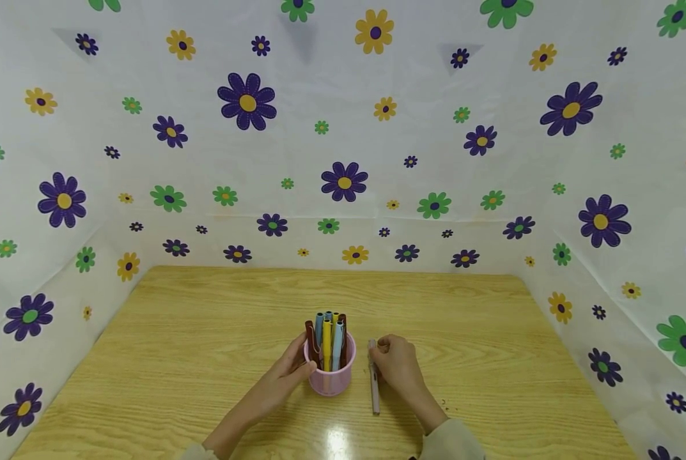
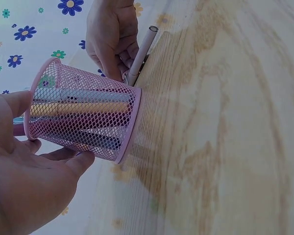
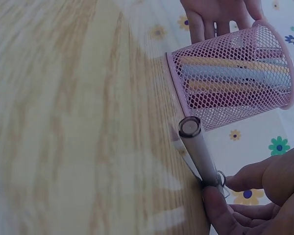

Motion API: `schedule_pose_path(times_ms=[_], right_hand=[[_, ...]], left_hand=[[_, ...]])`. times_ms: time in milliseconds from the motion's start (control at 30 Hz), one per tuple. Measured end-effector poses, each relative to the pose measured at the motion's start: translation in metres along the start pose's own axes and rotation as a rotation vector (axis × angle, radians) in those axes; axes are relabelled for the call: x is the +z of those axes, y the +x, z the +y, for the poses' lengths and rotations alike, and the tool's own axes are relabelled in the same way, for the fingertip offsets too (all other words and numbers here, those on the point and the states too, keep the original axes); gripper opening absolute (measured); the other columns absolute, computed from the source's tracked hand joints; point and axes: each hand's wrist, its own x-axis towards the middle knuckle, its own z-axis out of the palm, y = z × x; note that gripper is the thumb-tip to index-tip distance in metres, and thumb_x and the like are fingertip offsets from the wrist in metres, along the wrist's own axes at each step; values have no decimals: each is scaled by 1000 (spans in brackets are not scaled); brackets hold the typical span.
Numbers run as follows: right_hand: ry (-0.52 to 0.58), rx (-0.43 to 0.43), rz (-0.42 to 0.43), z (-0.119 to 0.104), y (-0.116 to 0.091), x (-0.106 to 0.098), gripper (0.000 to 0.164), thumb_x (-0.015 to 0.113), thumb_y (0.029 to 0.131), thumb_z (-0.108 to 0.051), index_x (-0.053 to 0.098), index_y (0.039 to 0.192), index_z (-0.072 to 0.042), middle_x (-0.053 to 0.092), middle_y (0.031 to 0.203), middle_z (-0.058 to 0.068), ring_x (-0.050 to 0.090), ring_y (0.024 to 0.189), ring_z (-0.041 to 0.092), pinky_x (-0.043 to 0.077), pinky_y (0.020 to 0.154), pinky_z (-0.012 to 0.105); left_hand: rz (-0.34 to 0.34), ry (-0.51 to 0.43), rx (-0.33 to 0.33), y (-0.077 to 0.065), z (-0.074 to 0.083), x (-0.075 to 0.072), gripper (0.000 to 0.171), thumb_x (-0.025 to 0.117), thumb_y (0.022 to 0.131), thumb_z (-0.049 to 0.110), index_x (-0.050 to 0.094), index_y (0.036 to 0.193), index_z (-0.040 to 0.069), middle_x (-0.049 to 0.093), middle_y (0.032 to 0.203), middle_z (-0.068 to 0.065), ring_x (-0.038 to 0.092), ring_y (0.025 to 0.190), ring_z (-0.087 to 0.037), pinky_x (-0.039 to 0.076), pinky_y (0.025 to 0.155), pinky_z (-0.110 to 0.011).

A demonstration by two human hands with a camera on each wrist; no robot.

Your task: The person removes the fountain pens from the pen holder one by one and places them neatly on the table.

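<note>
A pink mesh pen cup (image 1: 330, 382) stands upright on the wooden table, holding several pens (image 1: 327, 342) in brown, blue and yellow. My left hand (image 1: 282, 380) holds the cup from its left side, thumb near the rim and fingers around the far side, as the left wrist view also shows. Just right of the cup, a pale grey pen (image 1: 375, 393) lies on the table, pointing roughly toward me. The thumb and forefinger of my right hand (image 1: 400, 365) pinch its far end by the clip (image 3: 222, 178). Its near end (image 3: 190, 128) sticks out free of the fingers.
The wooden table (image 1: 216, 319) reaches back to a white flowered sheet (image 1: 308, 147) that hangs behind it and along both sides. Some small dark specks (image 1: 446, 405) lie on the table beside my right forearm.
</note>
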Motion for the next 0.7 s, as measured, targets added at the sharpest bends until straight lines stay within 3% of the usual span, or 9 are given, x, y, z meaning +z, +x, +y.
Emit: schedule_pose_path(times_ms=[333, 467, 700], right_hand=[[-57, 1, 8, -1, -3, -2, 31, 69, 92, -9, 68, 112, 15, 70, 75, 5, 60, 58, 11, 51, 52, 27], [-78, -25, 41, -3, -5, -5, 29, 69, 93, -11, 71, 113, 11, 72, 86, 9, 63, 72, 15, 55, 60, 29], [72, -42, 110, -11, -5, -17, 28, 66, 98, -13, 71, 116, 8, 71, 93, 10, 63, 80, 18, 54, 64, 25]], left_hand=[[-4, -1, 4, 0, -2, 1, 68, 44, 113, 21, 3, 166, 8, 15, 167, -27, 20, 153, -43, 24, 122, -54], [1, 3, 4, 0, -2, 1, 68, 44, 113, 21, 3, 166, 8, 15, 167, -27, 20, 153, -42, 24, 122, -54], [11, 8, 7, 0, -1, 1, 68, 45, 113, 21, 4, 166, 9, 15, 168, -26, 19, 154, -42, 23, 122, -54]])
